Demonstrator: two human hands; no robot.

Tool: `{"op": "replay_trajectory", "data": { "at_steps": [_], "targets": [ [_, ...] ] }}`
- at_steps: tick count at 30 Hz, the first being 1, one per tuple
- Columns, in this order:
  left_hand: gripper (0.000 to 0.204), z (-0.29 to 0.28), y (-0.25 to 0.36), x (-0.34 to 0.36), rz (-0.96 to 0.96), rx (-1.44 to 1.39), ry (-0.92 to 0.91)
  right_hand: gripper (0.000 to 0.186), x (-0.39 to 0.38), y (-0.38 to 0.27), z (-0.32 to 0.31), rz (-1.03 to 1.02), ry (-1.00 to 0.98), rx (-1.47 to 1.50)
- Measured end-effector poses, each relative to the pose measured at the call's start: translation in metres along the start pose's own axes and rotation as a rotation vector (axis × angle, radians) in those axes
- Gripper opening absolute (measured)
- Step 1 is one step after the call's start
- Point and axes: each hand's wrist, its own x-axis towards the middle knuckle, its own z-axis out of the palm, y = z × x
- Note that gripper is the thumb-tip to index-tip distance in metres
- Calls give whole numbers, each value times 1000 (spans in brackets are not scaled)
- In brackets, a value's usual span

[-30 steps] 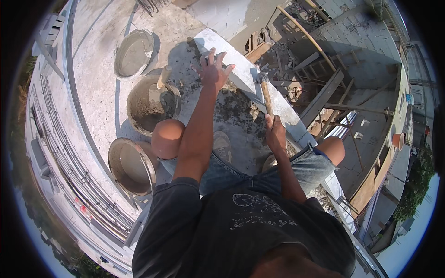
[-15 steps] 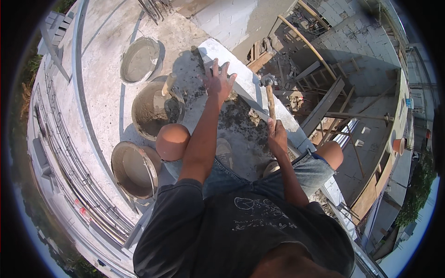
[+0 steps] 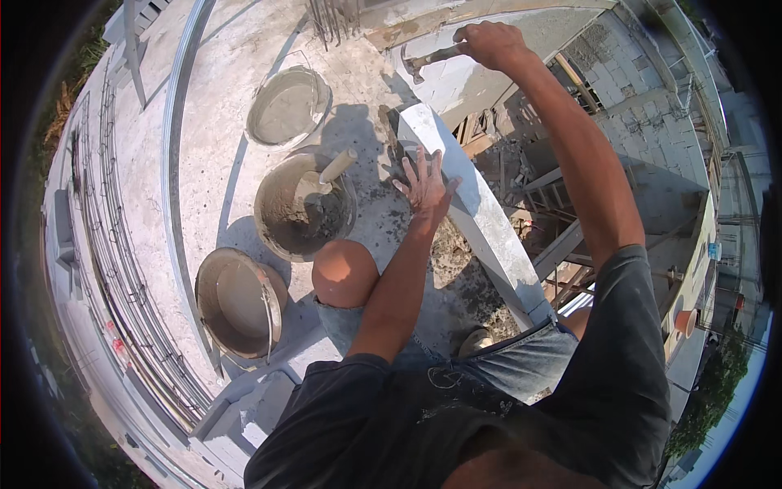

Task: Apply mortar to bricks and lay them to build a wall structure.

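My left hand (image 3: 426,189) lies with fingers spread against the near face of a long pale block (image 3: 476,200), which runs along the edge of the slab. Out ahead to the right, my right hand (image 3: 495,47) is raised and wrapped round the wooden handle of a hammer (image 3: 438,57). The hammer's metal head hangs above and beyond the block's far end, apart from it. Left of my left hand stands a bucket (image 3: 262,213) of grey mortar, with a pale tool handle (image 3: 338,165) sticking out of it.
Two more buckets hold greyish liquid, one far (image 3: 318,130) and one near (image 3: 201,306). Steel bars (image 3: 122,236) lie along the left. Past the block, the slab drops to a lower level with timber planks (image 3: 558,244) and rubble. Pale blocks (image 3: 220,436) sit at lower left.
My right hand has lifted the hammer from beside the block to high up and farther ahead. My left hand has shifted along the block, and the view has turned.
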Motion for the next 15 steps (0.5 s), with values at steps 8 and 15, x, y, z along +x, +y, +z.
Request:
{"op": "replay_trajectory", "data": {
  "at_steps": [8,15],
  "targets": [
    [78,9,-6,4,-19,28,49,27,67,-53,65,130,-66,-32],
    [77,4,-7,2,-38,9,-10,20,98,-57,58,-94,-182,-183]
  ]
}}
